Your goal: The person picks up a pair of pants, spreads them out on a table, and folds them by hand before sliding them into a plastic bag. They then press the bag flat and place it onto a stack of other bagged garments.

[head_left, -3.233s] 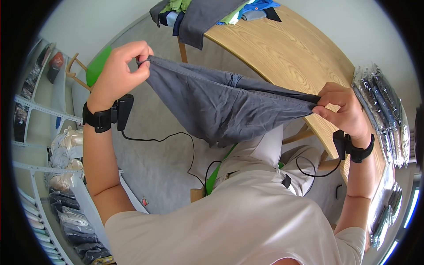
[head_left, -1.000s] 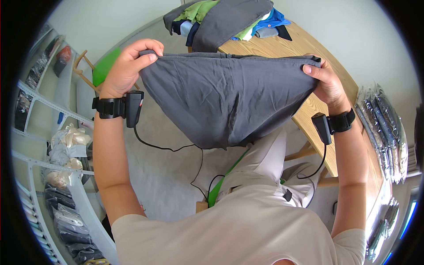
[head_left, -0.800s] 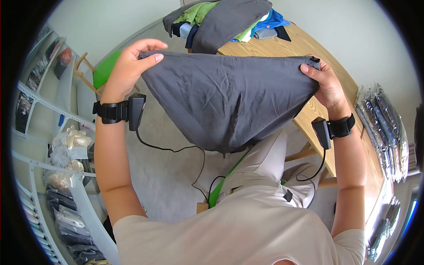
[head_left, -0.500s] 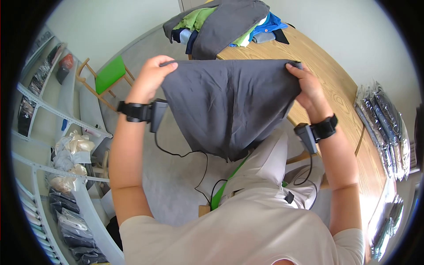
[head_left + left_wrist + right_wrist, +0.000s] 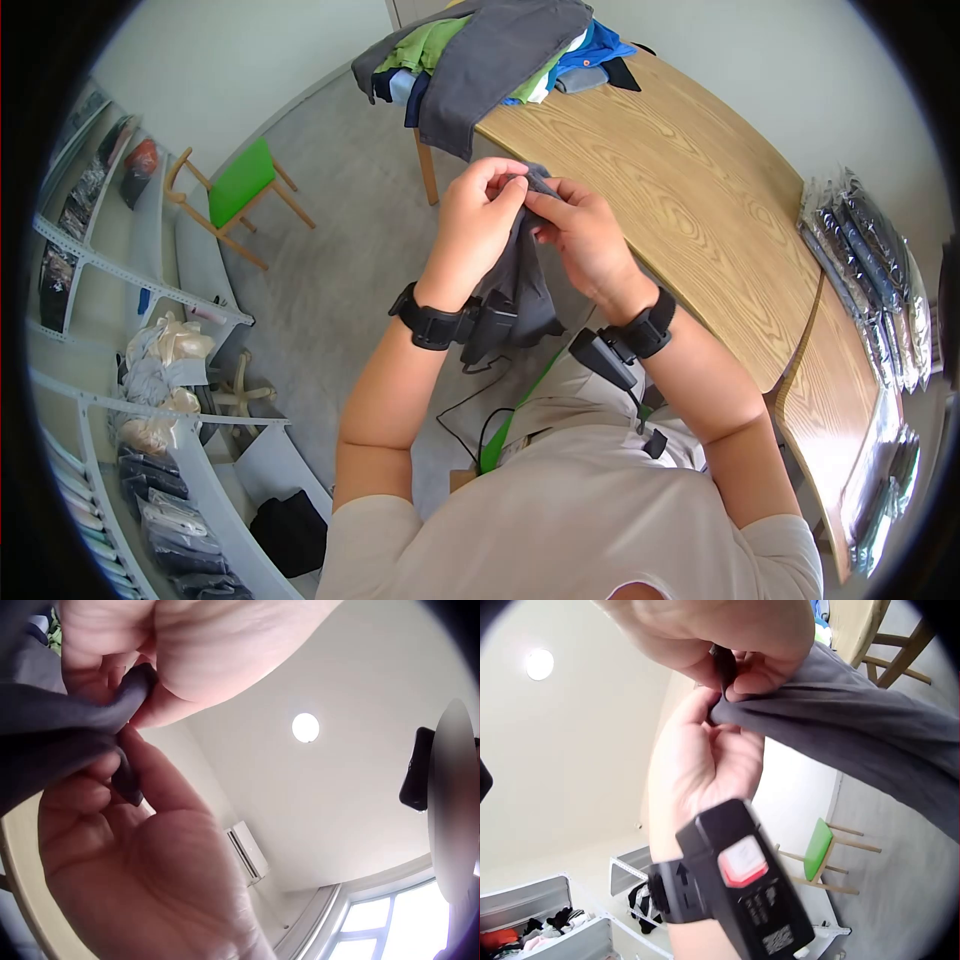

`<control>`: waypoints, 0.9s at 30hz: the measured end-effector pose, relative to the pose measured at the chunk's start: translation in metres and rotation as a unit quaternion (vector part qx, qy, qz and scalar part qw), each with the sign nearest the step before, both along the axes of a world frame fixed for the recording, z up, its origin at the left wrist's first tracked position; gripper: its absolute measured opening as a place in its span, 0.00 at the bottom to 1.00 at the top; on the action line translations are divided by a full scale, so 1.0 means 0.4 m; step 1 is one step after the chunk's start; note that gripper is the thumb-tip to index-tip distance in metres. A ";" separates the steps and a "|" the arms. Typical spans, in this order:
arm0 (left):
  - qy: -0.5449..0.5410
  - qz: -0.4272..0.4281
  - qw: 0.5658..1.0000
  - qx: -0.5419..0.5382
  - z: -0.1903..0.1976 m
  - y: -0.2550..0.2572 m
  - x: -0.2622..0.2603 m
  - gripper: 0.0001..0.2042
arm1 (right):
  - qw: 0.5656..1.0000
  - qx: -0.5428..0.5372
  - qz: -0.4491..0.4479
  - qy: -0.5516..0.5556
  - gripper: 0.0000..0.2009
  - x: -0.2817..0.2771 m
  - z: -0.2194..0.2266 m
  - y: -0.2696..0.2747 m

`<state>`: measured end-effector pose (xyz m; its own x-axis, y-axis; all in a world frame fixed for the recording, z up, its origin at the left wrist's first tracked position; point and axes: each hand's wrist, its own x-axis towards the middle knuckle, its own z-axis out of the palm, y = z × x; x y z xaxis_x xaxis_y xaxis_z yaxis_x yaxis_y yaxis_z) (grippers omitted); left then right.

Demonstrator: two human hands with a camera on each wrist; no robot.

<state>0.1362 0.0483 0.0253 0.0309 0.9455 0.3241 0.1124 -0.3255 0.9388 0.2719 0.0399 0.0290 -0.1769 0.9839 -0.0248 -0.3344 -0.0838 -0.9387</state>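
Note:
A dark grey garment [image 5: 520,268] hangs in front of the body, gathered into a narrow bunch. My left hand [image 5: 475,230] pinches its upper edge between thumb and fingers. Right beside it, my right hand [image 5: 592,240] pinches the same edge, thumb toward the left hand. In the left wrist view a fold of the grey garment [image 5: 71,712] runs in between the two hands. The right wrist view shows the garment [image 5: 855,727] trailing away from the pinched top in long folds. Part of the pinched edge is hidden by the fingers.
A wooden table [image 5: 690,200] stands ahead and to the right. A clothes pile [image 5: 500,50] lies at its far end, and bagged clothes [image 5: 870,270] at its right. Shelves [image 5: 80,250] line the left side. A green chair [image 5: 243,185] stands beyond them.
My hands have come together from wide apart, each still pinching the garment. The garment, spread flat between them before, now hangs bunched and narrow.

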 end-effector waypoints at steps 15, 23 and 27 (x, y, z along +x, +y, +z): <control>0.022 -0.022 0.999 0.023 0.034 -0.086 0.027 0.13 | 0.996 0.056 0.057 -0.043 0.16 0.049 0.019 -0.037; 0.064 -0.051 0.994 0.078 0.063 -0.079 -0.050 0.12 | 0.987 0.037 0.055 -0.149 0.15 0.097 0.011 -0.056; 0.224 -0.110 0.952 0.180 0.082 -0.061 -0.090 0.21 | 0.986 0.043 0.095 -0.130 0.14 0.120 0.018 -0.075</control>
<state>0.1002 0.0241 0.0581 0.4263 0.7308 0.5331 0.3665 -0.6783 0.6368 0.3200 0.0099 0.0360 -0.3573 0.9339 -0.0114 -0.0678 -0.0381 -0.9970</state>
